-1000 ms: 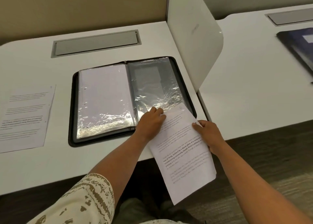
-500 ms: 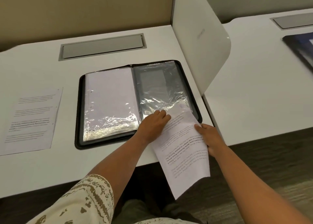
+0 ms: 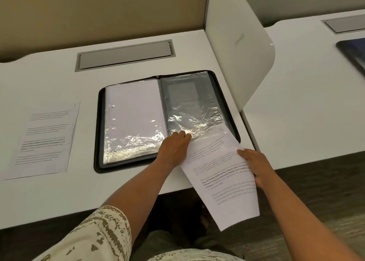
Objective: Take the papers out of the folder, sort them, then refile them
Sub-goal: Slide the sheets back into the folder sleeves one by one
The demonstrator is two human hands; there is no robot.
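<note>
Nearest, printed sheet [image 3: 223, 174]: white, tilted, overhanging desk [image 3: 197, 49] edge, pinched by right hand [image 3: 254, 167]. Left hand [image 3: 173, 150]: fingers together, pressing crinkled clear sleeve [image 3: 194, 110]. Folder [image 3: 98, 126]: black, open flat. Far left, second printed page [image 3: 45, 138].

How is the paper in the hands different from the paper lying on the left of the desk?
The held paper is tilted, hanging off the desk edge; the left paper lies flat, untouched. The right hand grips the held paper, whose top corner reaches the folder; the left paper sits apart. Both are white with printed text.
</note>
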